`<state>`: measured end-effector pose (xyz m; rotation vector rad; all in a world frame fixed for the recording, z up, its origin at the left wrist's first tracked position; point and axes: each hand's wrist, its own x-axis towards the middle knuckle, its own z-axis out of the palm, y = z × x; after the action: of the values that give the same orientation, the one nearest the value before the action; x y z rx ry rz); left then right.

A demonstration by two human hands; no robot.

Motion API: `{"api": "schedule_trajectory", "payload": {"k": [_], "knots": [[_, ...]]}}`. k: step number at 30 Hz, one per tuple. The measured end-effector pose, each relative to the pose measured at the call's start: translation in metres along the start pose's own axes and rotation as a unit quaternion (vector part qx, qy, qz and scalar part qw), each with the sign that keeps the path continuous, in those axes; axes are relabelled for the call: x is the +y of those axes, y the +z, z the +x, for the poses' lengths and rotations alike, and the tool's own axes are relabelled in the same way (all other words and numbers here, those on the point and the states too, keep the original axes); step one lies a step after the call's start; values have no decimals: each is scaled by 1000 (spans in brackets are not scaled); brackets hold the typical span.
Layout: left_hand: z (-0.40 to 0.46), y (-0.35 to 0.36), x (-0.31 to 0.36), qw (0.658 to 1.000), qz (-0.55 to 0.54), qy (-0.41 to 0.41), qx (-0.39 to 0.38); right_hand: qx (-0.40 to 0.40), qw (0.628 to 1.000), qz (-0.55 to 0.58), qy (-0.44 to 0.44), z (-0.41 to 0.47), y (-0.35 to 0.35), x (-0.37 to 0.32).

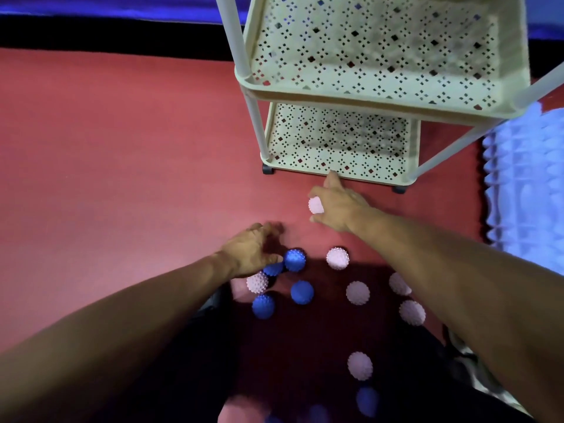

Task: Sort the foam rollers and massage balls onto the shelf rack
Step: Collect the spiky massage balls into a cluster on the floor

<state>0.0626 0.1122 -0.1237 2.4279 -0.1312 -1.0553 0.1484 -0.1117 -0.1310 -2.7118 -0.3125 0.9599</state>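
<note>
R hand (337,206) grips a pink ball (316,205), index finger stretched fwd to the front edge of the rack (393,100) bottom shelf (341,175); ball just short of that edge, above the red floor (122,154). L hand (251,253) lies over a blue ball (272,269), fingers curled round it, touching a 2nd blue (294,260). More blue + pink balls loose on floor near the person. Both rack shelves in view bare. Pale studded roller (525,184) at floor's right edge.
</note>
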Motion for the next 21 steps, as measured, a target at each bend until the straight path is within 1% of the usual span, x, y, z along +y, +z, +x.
{"api": "schedule_trajectory", "payload": {"k": [5, 8, 10, 14, 18, 21], "knots": [[-4, 7, -6, 1000, -15, -7, -18, -5, 997, 66, -30, -14, 16, 7], [-7, 14, -10, 1000, -15, -12, -22, -24, 992, 109, -63, -28, 25, 7], [-10, 17, -11, 999, -13, -21, -33, -34, 989, 128, -66, -36, 32, 10], [-20, 22, -18, 997, -34, -54, -50, -43, 992, 101, -56, -42, 42, 11], [-29, 28, -22, 994, -25, -93, -46, -48, 991, 115, -50, -42, 33, 13], [-29, 29, -24, 995, -37, -80, -39, -67, 991, 109, -38, -45, 26, 19]]}}
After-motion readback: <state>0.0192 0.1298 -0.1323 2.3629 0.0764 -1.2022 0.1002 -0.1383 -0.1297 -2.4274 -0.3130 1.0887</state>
